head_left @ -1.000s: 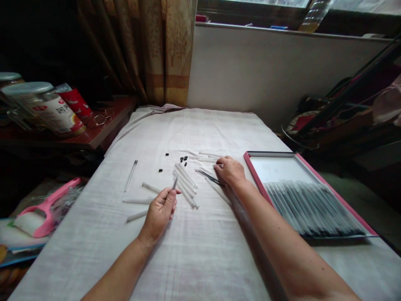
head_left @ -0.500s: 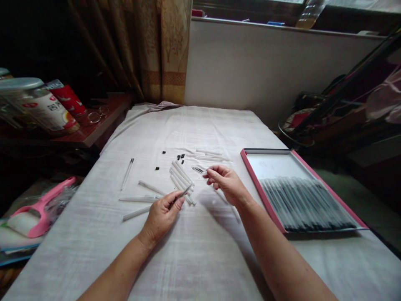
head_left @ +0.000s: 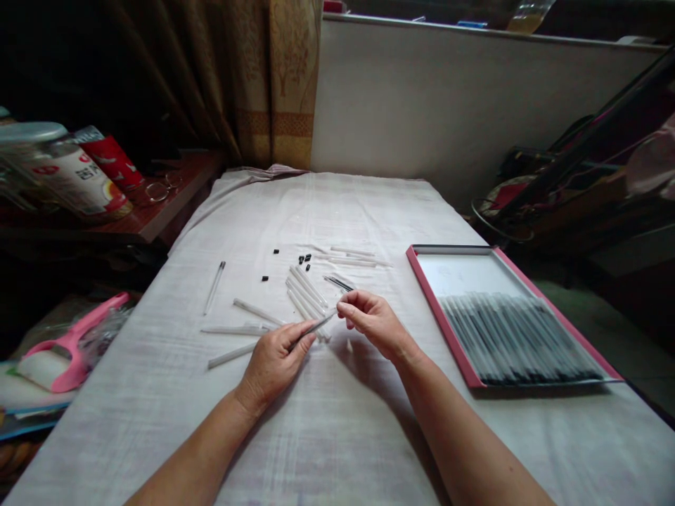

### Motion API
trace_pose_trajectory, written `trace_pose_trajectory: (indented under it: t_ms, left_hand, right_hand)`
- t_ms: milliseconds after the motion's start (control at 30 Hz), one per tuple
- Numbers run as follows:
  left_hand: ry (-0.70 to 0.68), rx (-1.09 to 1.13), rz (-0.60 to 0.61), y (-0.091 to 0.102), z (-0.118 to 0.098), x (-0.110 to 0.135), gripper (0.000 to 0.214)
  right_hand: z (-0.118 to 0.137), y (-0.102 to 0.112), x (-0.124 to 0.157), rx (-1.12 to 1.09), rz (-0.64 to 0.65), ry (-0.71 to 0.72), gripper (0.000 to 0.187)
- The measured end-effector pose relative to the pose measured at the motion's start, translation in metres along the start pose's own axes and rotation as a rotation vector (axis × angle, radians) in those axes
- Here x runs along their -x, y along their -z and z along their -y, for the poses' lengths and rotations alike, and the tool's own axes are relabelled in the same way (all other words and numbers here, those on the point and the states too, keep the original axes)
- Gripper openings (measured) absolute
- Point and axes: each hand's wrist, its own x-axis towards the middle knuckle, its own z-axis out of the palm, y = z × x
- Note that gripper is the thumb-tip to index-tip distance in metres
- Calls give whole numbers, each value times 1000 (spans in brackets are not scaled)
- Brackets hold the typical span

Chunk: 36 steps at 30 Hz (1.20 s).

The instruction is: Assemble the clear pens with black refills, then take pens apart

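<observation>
My left hand [head_left: 277, 358] is closed around a slim dark-cored pen [head_left: 319, 324], its far end slanting up to the right. At that end, the thumb and fingertips of my right hand [head_left: 373, 322] are pinched together; whatever small piece sits between them is hidden. Clear pen barrels [head_left: 304, 289] lie in a bunch just beyond the pen, and more barrels [head_left: 232, 355] are spread left of it. Thin dark refills [head_left: 337, 283] rest behind my right fingers. Several small black caps [head_left: 308, 258] lie farther back.
An open pink-edged box [head_left: 446, 320] on the right holds a row of black-capped pens [head_left: 519, 341]. A single pen [head_left: 214, 288] lies at the left. Beside the cloth-covered table [head_left: 369, 211] are a pink tape dispenser [head_left: 79, 344] and a shelf with jars [head_left: 79, 176] and glasses [head_left: 158, 190].
My right hand has moved left and slightly down, away from the refills, and its fingertips now meet the end of the pen. My left hand stays nearly in place.
</observation>
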Motion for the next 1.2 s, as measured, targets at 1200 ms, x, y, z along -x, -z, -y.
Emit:
trace_pose_trajectory:
  t_ms: [1200]
  left_hand:
    - [-79, -138, 58, -4, 8, -3, 24]
  right_hand:
    - [-12, -5, 3, 103, 148, 72, 22]
